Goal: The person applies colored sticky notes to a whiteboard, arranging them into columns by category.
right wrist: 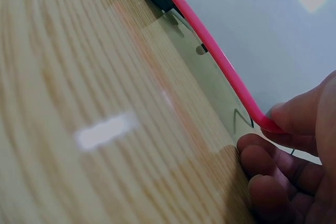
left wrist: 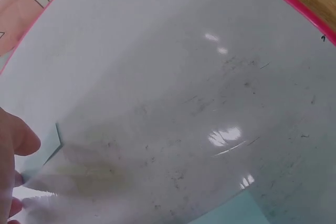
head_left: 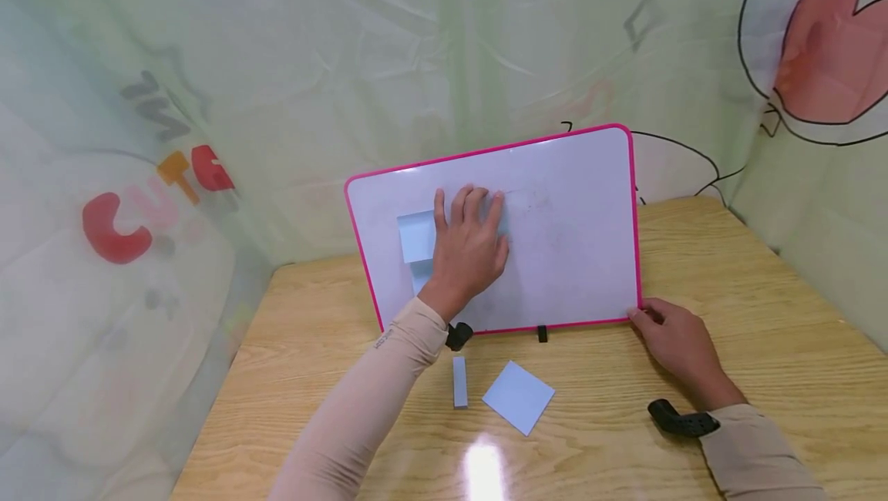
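A whiteboard (head_left: 569,231) with a pink rim stands leaning back and tilted on a wooden table. My left hand (head_left: 468,250) lies on its face with fingers spread, over a pale blue paper note (left wrist: 44,153) that shows partly by the fingers in the left wrist view. Left of that hand, a blue note (head_left: 416,237) sticks to the board, with another blue note (head_left: 421,273) partly hidden just below. My right hand (head_left: 680,343) pinches the board's lower right corner between thumb and fingers, as the right wrist view (right wrist: 294,156) shows.
On the table (head_left: 312,385) before the board lie a square light blue note (head_left: 519,398) and a narrow blue strip (head_left: 460,383). A black stand foot (head_left: 543,334) shows under the board's lower edge. Behind hangs a printed curtain (head_left: 333,85).
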The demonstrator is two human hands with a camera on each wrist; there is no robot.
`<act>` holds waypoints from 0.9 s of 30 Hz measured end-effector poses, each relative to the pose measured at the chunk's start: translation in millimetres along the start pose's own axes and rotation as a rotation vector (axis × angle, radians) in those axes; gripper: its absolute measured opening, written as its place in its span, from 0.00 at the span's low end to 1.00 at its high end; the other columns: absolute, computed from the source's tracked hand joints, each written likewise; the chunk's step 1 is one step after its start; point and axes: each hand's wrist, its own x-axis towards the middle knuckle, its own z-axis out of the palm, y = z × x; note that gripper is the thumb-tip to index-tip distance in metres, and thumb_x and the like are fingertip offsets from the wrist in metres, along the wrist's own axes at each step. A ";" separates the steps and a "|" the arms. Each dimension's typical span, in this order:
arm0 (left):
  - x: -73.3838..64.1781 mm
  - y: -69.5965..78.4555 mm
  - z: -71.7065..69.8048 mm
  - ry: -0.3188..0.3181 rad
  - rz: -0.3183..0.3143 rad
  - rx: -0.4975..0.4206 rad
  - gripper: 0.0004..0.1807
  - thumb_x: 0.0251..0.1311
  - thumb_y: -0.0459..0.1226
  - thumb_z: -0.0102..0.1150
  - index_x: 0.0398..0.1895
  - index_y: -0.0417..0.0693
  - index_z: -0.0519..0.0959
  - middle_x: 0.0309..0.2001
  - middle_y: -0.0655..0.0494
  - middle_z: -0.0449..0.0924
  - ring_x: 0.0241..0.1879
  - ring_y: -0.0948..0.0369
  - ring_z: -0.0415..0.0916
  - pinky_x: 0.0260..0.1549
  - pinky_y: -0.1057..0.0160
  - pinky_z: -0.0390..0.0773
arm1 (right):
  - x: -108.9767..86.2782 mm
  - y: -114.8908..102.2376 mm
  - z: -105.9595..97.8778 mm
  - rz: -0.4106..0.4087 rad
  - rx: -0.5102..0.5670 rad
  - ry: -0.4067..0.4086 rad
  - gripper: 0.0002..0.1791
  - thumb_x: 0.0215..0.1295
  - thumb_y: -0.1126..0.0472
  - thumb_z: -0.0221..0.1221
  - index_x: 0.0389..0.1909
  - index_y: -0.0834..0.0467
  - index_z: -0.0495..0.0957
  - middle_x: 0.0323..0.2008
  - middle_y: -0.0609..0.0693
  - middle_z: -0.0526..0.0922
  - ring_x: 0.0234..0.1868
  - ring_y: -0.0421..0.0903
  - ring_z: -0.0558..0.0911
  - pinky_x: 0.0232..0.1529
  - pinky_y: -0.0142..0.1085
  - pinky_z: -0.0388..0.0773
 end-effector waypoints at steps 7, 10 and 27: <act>-5.1 -5.9 -1.0 -0.011 -0.009 0.038 0.30 0.64 0.49 0.51 0.69 0.49 0.72 0.68 0.45 0.62 0.72 0.48 0.51 0.70 0.36 0.39 | 1.4 1.6 1.5 0.007 -0.004 -0.006 0.27 0.77 0.49 0.51 0.55 0.71 0.76 0.44 0.68 0.82 0.43 0.62 0.78 0.42 0.56 0.74; -8.5 -7.0 -3.6 -0.003 0.003 0.070 0.30 0.64 0.49 0.51 0.68 0.47 0.73 0.69 0.44 0.62 0.72 0.47 0.51 0.70 0.36 0.39 | 1.8 2.2 1.3 0.012 -0.007 -0.010 0.27 0.77 0.49 0.51 0.55 0.71 0.76 0.43 0.68 0.82 0.42 0.62 0.78 0.41 0.55 0.74; -55.6 -12.5 -18.6 0.112 0.146 -0.332 0.12 0.65 0.39 0.58 0.48 0.50 0.86 0.54 0.51 0.77 0.54 0.53 0.73 0.56 0.54 0.72 | 1.8 2.6 0.1 0.001 -0.013 -0.024 0.26 0.77 0.48 0.51 0.52 0.70 0.78 0.40 0.64 0.83 0.39 0.58 0.78 0.36 0.47 0.72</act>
